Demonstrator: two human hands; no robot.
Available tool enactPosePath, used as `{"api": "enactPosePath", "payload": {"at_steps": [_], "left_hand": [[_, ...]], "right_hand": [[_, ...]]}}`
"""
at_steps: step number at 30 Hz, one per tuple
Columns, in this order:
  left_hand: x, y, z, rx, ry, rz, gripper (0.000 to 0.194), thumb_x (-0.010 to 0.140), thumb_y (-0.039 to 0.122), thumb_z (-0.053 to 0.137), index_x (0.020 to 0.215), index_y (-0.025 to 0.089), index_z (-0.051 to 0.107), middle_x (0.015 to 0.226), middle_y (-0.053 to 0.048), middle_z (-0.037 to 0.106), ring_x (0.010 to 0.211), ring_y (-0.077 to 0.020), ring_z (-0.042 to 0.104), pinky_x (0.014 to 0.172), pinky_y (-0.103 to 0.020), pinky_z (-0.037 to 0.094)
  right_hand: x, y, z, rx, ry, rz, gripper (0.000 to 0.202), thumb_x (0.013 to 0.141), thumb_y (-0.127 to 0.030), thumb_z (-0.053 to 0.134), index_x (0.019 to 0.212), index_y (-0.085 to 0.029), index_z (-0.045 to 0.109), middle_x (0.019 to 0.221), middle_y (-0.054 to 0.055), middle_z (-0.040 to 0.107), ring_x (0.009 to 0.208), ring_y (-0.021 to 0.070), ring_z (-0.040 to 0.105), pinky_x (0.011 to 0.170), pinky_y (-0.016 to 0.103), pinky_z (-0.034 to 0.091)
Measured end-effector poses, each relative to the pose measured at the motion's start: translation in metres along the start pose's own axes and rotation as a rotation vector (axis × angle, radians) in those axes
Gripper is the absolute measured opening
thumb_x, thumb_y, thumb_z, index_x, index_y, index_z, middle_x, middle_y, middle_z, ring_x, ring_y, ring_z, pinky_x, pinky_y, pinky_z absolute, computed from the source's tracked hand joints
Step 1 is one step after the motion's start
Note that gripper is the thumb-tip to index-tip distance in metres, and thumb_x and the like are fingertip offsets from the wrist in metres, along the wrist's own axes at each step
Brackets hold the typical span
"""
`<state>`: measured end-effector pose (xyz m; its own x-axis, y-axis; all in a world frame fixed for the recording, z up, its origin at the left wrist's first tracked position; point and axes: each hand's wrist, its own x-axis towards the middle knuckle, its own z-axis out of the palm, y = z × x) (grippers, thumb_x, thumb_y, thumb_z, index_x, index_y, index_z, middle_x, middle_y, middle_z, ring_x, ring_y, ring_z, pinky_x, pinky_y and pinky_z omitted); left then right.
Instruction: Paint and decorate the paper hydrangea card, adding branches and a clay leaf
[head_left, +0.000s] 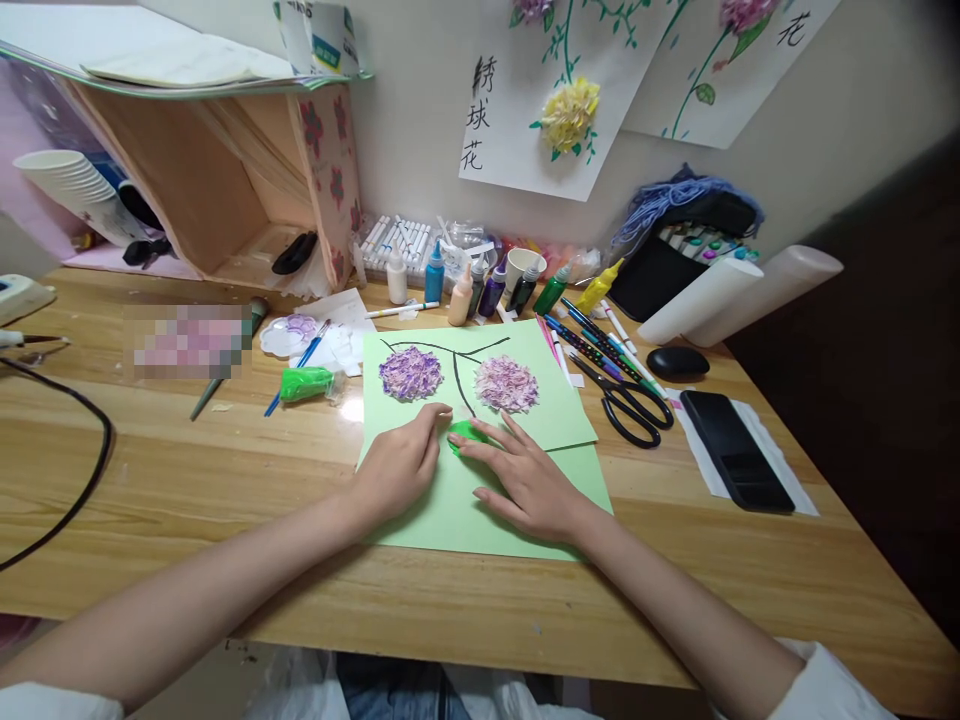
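Note:
A light green sheet of paper (480,510) lies in front of me, with a second green sheet on top of its far part. Two round purple-and-pink textured flowers, the left one (410,374) and the right one (507,384), sit among black branch lines. Below them is a flat piece of bright green clay (468,432). My right hand (529,475) has its fingers spread, with fingertips over and touching the clay. Just left of the clay, my left hand (397,460) rests on the paper with curled fingers; whatever is under them is hidden.
Left of the paper lie a bright green bag (306,383) and a paintbrush (304,355). Several paint bottles (433,273) line the back. To the right are black scissors (626,400), pens (600,340), a mouse (677,364) and a phone (735,450). A cable (105,460) curves at far left.

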<state>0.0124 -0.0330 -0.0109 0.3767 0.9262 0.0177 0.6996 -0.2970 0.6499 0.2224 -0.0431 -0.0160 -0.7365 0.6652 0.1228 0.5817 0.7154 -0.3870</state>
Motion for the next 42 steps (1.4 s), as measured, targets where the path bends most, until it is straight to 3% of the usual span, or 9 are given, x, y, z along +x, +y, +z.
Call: {"api": "enactPosePath", "payload": {"at_steps": [9, 17, 24, 29, 33, 35, 38, 42], "left_hand": [[0.0, 0.0, 0.001, 0.001, 0.009, 0.001, 0.028, 0.094, 0.02, 0.032, 0.12, 0.023, 0.04, 0.12, -0.003, 0.064, 0.099, -0.0225, 0.065, 0.082, -0.037, 0.049], [0.0, -0.002, 0.003, 0.052, 0.003, 0.034, 0.027, 0.093, 0.021, 0.034, 0.119, 0.023, 0.041, 0.118, -0.004, 0.064, 0.093, -0.0215, 0.067, 0.078, -0.035, 0.05], [0.002, -0.006, 0.005, 0.079, -0.001, 0.067, 0.034, 0.091, 0.032, 0.046, 0.122, 0.025, 0.035, 0.122, -0.004, 0.062, 0.085, -0.021, 0.068, 0.075, -0.034, 0.051], [0.003, -0.008, 0.004, 0.069, -0.014, 0.065, 0.037, 0.091, 0.036, 0.047, 0.124, 0.025, 0.034, 0.122, -0.006, 0.062, 0.088, -0.0227, 0.068, 0.076, -0.036, 0.051], [0.003, -0.003, 0.006, 0.098, 0.0, 0.066, 0.052, 0.086, 0.045, 0.055, 0.127, 0.024, 0.032, 0.12, -0.007, 0.062, 0.099, -0.0262, 0.065, 0.076, -0.037, 0.051], [0.005, 0.001, 0.009, 0.133, 0.025, 0.054, 0.059, 0.082, 0.047, 0.059, 0.129, 0.023, 0.031, 0.12, -0.008, 0.061, 0.101, -0.0271, 0.064, 0.073, -0.036, 0.051], [0.009, 0.006, 0.013, 0.16, 0.066, 0.037, 0.059, 0.081, 0.047, 0.06, 0.127, 0.022, 0.033, 0.122, -0.008, 0.058, 0.102, -0.0262, 0.062, 0.068, -0.034, 0.05], [0.012, 0.011, 0.016, 0.158, 0.1, 0.004, 0.054, 0.082, 0.046, 0.06, 0.123, 0.022, 0.035, 0.119, -0.008, 0.057, 0.098, -0.0251, 0.062, 0.063, -0.031, 0.048]], "right_hand": [[-0.003, 0.002, 0.002, -0.001, 0.072, -0.084, 0.027, 0.09, -0.021, 0.042, 0.116, -0.021, 0.052, 0.129, 0.005, 0.06, 0.138, 0.0207, 0.032, 0.116, 0.056, 0.014], [-0.007, 0.006, 0.005, -0.032, 0.197, -0.139, 0.033, 0.088, -0.014, 0.042, 0.118, -0.02, 0.054, 0.103, 0.004, 0.072, 0.131, 0.0212, 0.043, 0.115, 0.054, 0.021], [-0.011, 0.013, 0.003, -0.115, 0.294, -0.113, 0.035, 0.085, -0.009, 0.041, 0.114, -0.019, 0.059, 0.084, 0.002, 0.073, 0.124, 0.0216, 0.052, 0.112, 0.053, 0.026], [-0.013, 0.019, 0.002, -0.078, 0.321, -0.152, 0.037, 0.085, -0.009, 0.041, 0.117, -0.019, 0.056, 0.1, 0.004, 0.072, 0.126, 0.0213, 0.05, 0.112, 0.052, 0.029], [-0.012, 0.02, 0.002, 0.017, 0.28, -0.062, 0.033, 0.088, -0.011, 0.039, 0.113, -0.022, 0.057, 0.092, 0.003, 0.072, 0.122, 0.0212, 0.053, 0.111, 0.053, 0.029], [-0.01, 0.019, 0.002, 0.1, 0.326, 0.005, 0.028, 0.091, -0.015, 0.04, 0.111, -0.023, 0.058, 0.097, 0.004, 0.071, 0.115, 0.0215, 0.057, 0.106, 0.05, 0.036], [-0.005, 0.018, 0.001, 0.271, 0.394, 0.173, 0.018, 0.092, -0.023, 0.044, 0.103, -0.022, 0.058, 0.1, 0.007, 0.068, 0.096, 0.0205, 0.063, 0.085, 0.039, 0.051], [-0.002, 0.019, 0.0, 0.35, 0.38, 0.285, 0.017, 0.092, -0.027, 0.048, 0.097, -0.02, 0.062, 0.088, 0.006, 0.063, 0.076, 0.0168, 0.061, 0.065, 0.029, 0.051]]}}
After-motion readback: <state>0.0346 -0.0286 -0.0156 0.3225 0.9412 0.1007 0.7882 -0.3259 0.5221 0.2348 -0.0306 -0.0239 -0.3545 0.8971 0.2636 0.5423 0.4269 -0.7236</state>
